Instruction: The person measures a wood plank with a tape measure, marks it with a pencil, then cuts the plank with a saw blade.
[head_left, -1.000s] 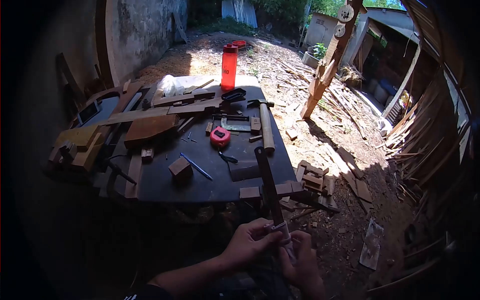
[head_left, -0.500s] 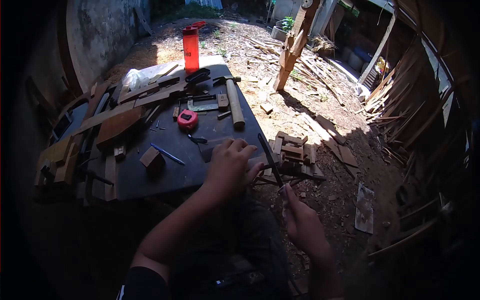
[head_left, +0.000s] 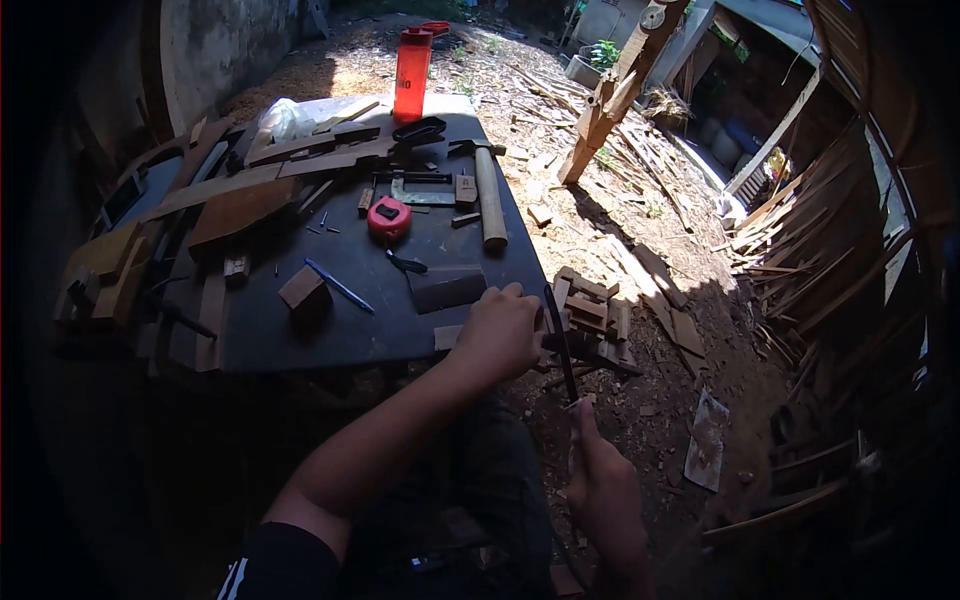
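Observation:
My left hand (head_left: 500,335) is closed at the table's near right corner, knuckles up, over a pale strip of wood (head_left: 448,338) whose left end shows beside my wrist. What lies under the fingers is hidden. My right hand (head_left: 607,485) grips the lower end of a long, narrow dark file (head_left: 562,345). The file points up and away, just right of my left knuckles and beyond the table edge. A dark rectangular sheet (head_left: 447,288) lies on the table just past my left hand.
On the dark table (head_left: 400,320) are a hammer (head_left: 490,200), red tape measure (head_left: 389,218), blue pen (head_left: 340,287), wooden block (head_left: 304,290), clamp (head_left: 420,190) and red bottle (head_left: 412,75). A low wooden stand (head_left: 592,310) is right of the table; scrap wood litters the ground.
My left hand has shifted slightly right and down, and its fingers are more curled. The right hand and file are lower in view. The whole view has turned a little.

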